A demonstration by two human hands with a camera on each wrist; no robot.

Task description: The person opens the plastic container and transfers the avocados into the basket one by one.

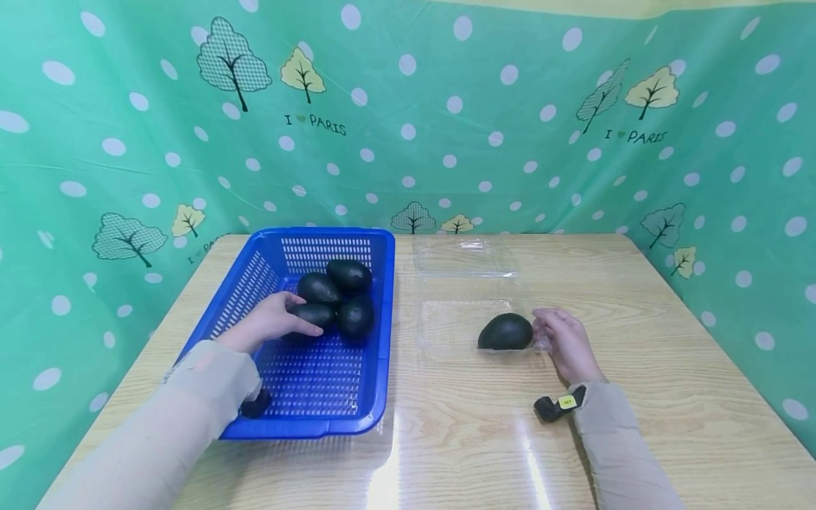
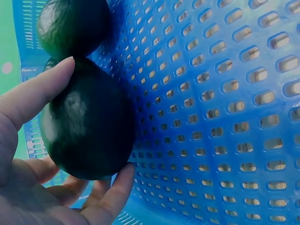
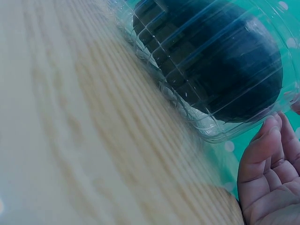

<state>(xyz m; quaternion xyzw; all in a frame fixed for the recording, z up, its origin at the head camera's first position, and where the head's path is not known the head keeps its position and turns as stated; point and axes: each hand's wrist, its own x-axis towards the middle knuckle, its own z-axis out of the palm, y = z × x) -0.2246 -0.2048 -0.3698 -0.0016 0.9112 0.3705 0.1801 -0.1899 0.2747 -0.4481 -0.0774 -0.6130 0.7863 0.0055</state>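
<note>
In the blue plastic basket [image 1: 381, 340], my left hand [image 1: 274, 320] grips a dark green avocado [image 1: 314, 316], thumb on one side and fingers on the other. The left wrist view shows this avocado [image 2: 89, 124] against the basket's slotted surface, a second avocado [image 2: 72, 28] touching its end. My right hand [image 1: 567, 345] pinches the right-hand edge of a clear plastic clamshell box [image 1: 446, 329]. One avocado [image 1: 506, 331] lies inside at the box's right end. Through the ribbed wall, the right wrist view shows that avocado [image 3: 220, 61] beside my bent fingers [image 3: 262, 150].
More avocados [image 1: 348, 275] lie together at the basket's far right. The box's lid [image 1: 465, 253] is folded back toward the curtain. A wooden table [image 1: 459, 432] bears everything, and a green dotted curtain [image 1: 408, 170] hangs behind and at both sides.
</note>
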